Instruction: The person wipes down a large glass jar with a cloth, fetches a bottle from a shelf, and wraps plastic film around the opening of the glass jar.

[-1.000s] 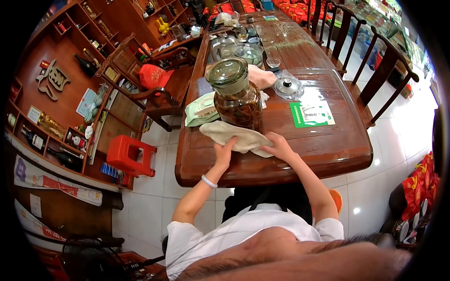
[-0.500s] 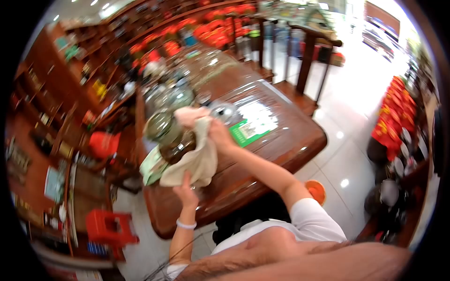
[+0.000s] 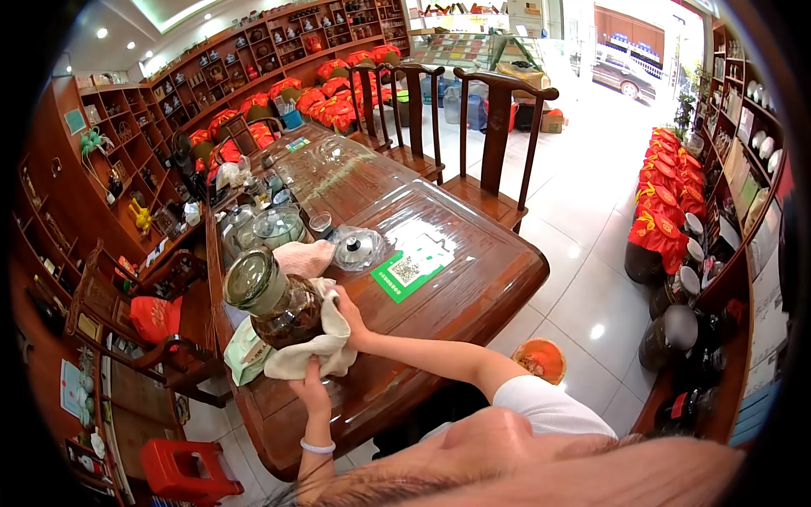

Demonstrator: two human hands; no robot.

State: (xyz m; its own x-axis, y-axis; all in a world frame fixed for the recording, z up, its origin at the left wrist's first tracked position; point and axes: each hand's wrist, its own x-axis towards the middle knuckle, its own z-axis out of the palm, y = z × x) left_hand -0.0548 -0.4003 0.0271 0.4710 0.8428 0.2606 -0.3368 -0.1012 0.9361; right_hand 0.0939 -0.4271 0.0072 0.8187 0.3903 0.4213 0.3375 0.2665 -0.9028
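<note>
A glass jar (image 3: 289, 319) with a wide glass neck and dark contents stands near the table's close left end. A cream cloth (image 3: 308, 355) lies against its near and right sides. My left hand (image 3: 311, 389) grips the cloth's lower edge, thumb up, below the jar. On the jar's right side, my right hand (image 3: 348, 319) presses the cloth with bent fingers. Behind the jar is a pink cloth (image 3: 306, 258), and beside that a clear glass lid (image 3: 355, 248) rests on plastic. A green-and-white packet (image 3: 245, 353) touches the jar's left side.
The glossy wooden table (image 3: 473, 270) carries a green QR-code card (image 3: 407, 269) and more glassware (image 3: 274, 226). Tall wooden chairs (image 3: 494, 139) line its far side. On the floor are a red stool (image 3: 187, 469), an orange bin (image 3: 541, 359) and red-covered jars (image 3: 663, 211).
My right hand has come down from beside the pink cloth to the jar's right side. The cream cloth, earlier stretched upward, now sits lower and bunched around the jar. The view has shifted.
</note>
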